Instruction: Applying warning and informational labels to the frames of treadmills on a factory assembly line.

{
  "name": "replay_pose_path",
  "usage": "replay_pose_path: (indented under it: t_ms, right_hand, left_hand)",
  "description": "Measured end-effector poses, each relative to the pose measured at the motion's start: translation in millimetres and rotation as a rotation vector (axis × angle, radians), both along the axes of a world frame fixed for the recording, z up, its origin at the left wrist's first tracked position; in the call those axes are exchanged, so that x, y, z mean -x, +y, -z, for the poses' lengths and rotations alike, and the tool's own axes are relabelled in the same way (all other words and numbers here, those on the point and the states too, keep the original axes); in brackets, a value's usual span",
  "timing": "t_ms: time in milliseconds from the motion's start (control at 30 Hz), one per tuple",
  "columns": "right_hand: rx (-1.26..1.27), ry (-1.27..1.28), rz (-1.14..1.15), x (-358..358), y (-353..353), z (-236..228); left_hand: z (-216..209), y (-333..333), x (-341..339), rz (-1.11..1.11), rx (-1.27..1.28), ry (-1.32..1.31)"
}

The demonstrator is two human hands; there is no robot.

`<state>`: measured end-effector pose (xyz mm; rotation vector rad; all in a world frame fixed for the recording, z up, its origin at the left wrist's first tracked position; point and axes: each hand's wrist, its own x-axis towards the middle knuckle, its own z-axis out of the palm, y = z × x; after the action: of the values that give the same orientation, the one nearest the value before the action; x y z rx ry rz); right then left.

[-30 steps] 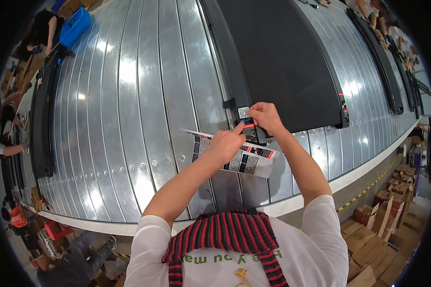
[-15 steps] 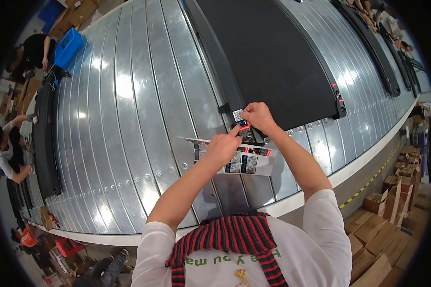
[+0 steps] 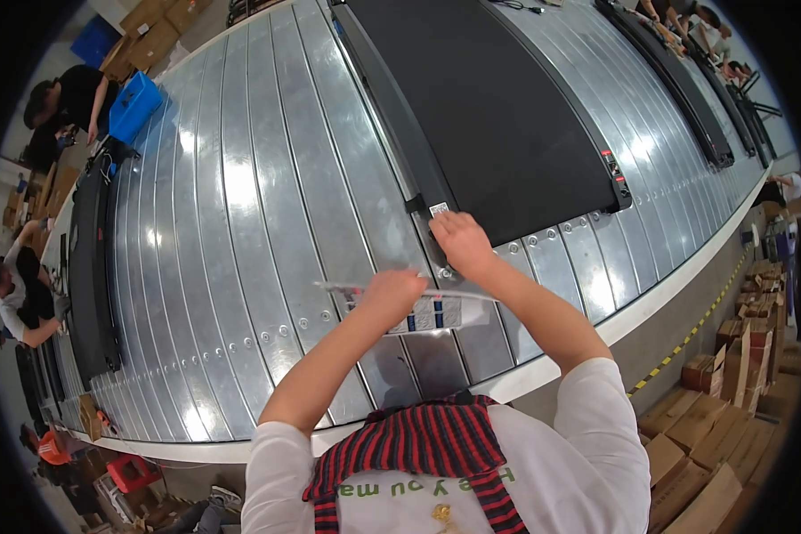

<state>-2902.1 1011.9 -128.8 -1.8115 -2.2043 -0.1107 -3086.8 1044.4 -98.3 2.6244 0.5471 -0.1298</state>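
A flat black treadmill (image 3: 507, 116) lies lengthwise on the metal slats, its near left corner in front of me. My right hand (image 3: 463, 244) is at that corner, fingers bent and close together, covering the end of the side rail (image 3: 392, 125). Just beyond the fingertips, a small white square label (image 3: 439, 209) with a printed code sits on the rail. Whether those fingers hold anything is hidden. Nearer to me and to the left, my left hand (image 3: 393, 295) is closed on a sheet of stickers (image 3: 449, 311), which is held over the slats and blurred by motion.
The slatted metal conveyor (image 3: 240, 267) spreads around the treadmill. Another dark machine (image 3: 93, 267) lies at the left, near co-workers and a blue bin (image 3: 135, 107). More dark machines (image 3: 667, 80) are at the far right. Cardboard boxes (image 3: 694, 418) stand on the floor at right.
My left hand has drawn back from the treadmill corner toward me with the sticker sheet. My right hand has shifted slightly down and left, now covering the corner's red-and-black sticker.
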Motion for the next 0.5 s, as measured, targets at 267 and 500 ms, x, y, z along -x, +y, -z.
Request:
replay_pose_path:
  t_ms: [267, 500]
  right_hand:
    - [-0.026, -0.133, 0.125, 24, -20, 4]
    - [-0.077, -0.095, 0.178, 11, 10, 14]
  left_hand:
    - [-40, -61, 94, -0.017, 0.057, 0.117]
    - [-63, -113, 135, -0.109, 0.205, 0.023]
